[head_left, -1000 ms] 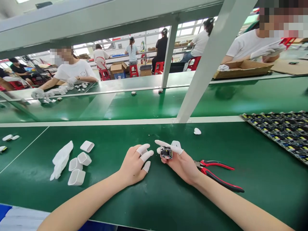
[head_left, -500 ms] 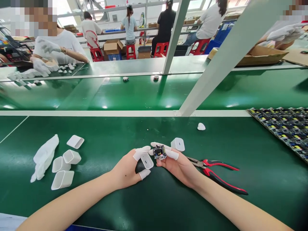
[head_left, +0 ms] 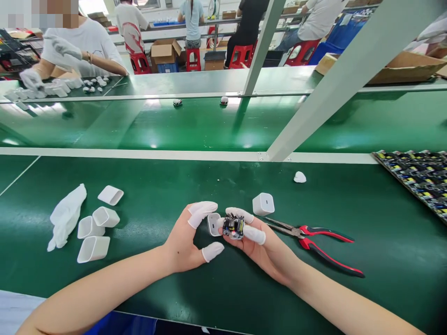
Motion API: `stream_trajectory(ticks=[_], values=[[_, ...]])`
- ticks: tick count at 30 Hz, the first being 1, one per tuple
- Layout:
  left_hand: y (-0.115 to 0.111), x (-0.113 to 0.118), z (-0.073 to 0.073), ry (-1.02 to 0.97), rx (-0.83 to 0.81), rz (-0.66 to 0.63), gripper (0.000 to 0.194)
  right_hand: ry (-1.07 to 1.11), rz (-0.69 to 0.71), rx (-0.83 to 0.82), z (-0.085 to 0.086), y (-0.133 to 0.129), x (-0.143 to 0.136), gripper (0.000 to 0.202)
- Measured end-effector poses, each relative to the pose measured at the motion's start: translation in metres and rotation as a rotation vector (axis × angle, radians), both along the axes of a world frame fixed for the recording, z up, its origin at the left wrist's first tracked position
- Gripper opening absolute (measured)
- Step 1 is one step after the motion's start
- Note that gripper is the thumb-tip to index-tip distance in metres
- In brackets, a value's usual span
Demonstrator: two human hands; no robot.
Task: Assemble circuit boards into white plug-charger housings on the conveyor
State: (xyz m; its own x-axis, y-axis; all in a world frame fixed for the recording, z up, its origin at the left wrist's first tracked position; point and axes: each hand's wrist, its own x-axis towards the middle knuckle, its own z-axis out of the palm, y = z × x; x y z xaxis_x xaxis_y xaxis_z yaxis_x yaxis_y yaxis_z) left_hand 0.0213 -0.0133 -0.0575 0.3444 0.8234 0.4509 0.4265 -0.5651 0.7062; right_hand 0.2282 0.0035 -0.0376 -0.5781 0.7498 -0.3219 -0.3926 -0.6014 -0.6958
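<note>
My left hand (head_left: 188,242), with white finger cots, has its thumb and fingers spread apart. Close to its fingertips is a small white charger housing (head_left: 213,225) with a slot in its end face; what supports it is partly hidden. My right hand (head_left: 258,242), also in finger cots, grips a small circuit board (head_left: 233,226) packed with components, right beside that housing. Behind the right hand stands another white charger housing (head_left: 263,204) with a slot. Long-nose pliers (head_left: 303,231) with red and black handles lie by my right wrist, jaws pointing left.
Several open white shells (head_left: 93,249) and a crumpled white glove (head_left: 68,216) lie at left. A small white piece (head_left: 299,177) sits farther back. A panel of circuit boards (head_left: 419,179) is at right. Beyond a slanted post (head_left: 324,88), a co-worker (head_left: 82,51) handles white parts.
My left thumb has moved away from the white housing, and the left hand has opened. The right hand still holds the circuit board. The whole view has shifted slightly.
</note>
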Motion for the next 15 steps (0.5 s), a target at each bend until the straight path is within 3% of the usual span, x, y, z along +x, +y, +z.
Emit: stream_trajectory(ticks=[6, 15], values=[[-0.009, 0.008, 0.005, -0.091, 0.126, -0.094, 0.056, 0.054, 0.167, 0.03, 0.006, -0.019, -0.005, 0.04], [-0.007, 0.01, 0.004, -0.107, 0.122, -0.06, 0.051, 0.116, 0.143, -0.002, -0.002, -0.024, -0.011, 0.033]])
